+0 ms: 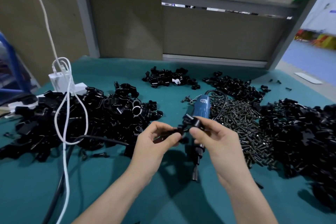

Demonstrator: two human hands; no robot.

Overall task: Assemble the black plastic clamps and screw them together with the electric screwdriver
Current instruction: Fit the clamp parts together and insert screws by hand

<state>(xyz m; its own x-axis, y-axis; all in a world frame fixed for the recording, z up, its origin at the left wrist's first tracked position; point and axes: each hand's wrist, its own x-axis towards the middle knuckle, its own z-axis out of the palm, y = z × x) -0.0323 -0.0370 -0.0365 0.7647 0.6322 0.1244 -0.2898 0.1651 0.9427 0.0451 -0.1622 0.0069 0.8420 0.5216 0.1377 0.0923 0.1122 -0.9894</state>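
Your left hand (154,143) pinches a black clamp piece (179,130) between thumb and fingers. Your right hand (216,142) grips a second black part, the ring piece (197,123), with its round collar facing up. The two parts touch between your hands, held above the table's middle; can't tell if they're seated together. The screwdriver (202,108) has a blue body and lies on the green cloth (118,187) just beyond and under your right hand, bit end pointing near, partly hidden. Bare cloth shows near-left and near-centre, crossed by a black cable (101,138) and a white cable (68,107) that runs up to a white charger (58,80) far left. The far edge of the table butts against a grey panel wall (218,32); the right edge drops off to the floor. All parts lie loose in heaps on the cloth: big left heap (100,120) of black clamp parts, small heap (169,78) far centre, another far-right heap (236,85), screws (241,125) right of the screwdriver, and a large right heap (300,132).
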